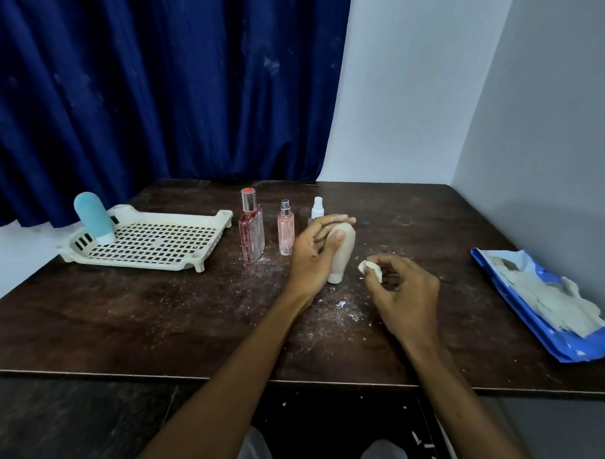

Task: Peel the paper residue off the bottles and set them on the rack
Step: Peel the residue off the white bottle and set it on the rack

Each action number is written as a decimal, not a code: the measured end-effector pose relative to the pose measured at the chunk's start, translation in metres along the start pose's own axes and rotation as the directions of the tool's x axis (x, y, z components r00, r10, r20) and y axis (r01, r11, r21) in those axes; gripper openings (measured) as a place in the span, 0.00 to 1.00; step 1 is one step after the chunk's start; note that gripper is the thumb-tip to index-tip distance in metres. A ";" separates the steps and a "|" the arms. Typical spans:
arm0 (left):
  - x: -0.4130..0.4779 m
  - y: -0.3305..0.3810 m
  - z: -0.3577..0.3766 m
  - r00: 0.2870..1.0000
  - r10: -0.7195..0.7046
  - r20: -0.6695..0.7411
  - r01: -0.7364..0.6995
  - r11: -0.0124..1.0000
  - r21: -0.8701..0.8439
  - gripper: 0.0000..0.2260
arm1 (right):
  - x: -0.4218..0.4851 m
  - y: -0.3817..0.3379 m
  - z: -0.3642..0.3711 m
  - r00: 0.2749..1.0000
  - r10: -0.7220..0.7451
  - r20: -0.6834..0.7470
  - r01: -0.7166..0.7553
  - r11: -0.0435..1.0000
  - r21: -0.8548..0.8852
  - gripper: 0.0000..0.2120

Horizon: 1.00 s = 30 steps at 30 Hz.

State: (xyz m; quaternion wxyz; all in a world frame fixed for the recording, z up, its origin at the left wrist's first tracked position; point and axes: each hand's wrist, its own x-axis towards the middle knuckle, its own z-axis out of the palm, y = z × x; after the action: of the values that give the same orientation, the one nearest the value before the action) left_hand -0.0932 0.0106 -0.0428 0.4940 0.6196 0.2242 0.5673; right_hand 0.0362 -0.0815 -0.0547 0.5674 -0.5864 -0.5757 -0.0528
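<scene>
We curl the left hand (310,260) round the beige bottle (344,258) to steady it on the bench (159,303) while the right hand (408,291) fingers pinch a peeled paper scrap (369,266)

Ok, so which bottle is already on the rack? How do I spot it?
Find the white plastic rack on the left side of the dark table. At its far left corner stands the blue bottle, white cap down. It's the only light blue, round-topped one, and the only one on the rack; the red bottle and pink bottle stand on the table.
</scene>
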 end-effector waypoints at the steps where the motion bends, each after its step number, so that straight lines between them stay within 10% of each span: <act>1: -0.002 0.000 -0.001 1.000 -0.005 0.008 0.005 0.999 0.039 0.12 | 0.000 0.000 0.000 1.000 -0.007 0.002 0.007 1.000 -0.004 0.08; 15: -0.035 0.020 -0.026 0.966 0.143 -0.217 -0.011 0.856 0.518 0.22 | 0.008 -0.020 0.009 0.996 -0.032 0.078 0.035 0.999 -0.033 0.06; 30: 0.028 0.089 -0.235 0.472 0.329 -0.818 0.389 0.755 0.528 0.12 | -0.008 -0.041 0.046 0.980 -0.190 0.062 0.186 0.980 0.073 0.08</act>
State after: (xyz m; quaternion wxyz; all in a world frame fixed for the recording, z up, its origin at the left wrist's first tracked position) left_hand -0.3284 0.0817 0.0166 0.0662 0.3623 0.6395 0.6748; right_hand -0.0238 -0.0660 -0.0515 0.5590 -0.5116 -0.6491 -0.0667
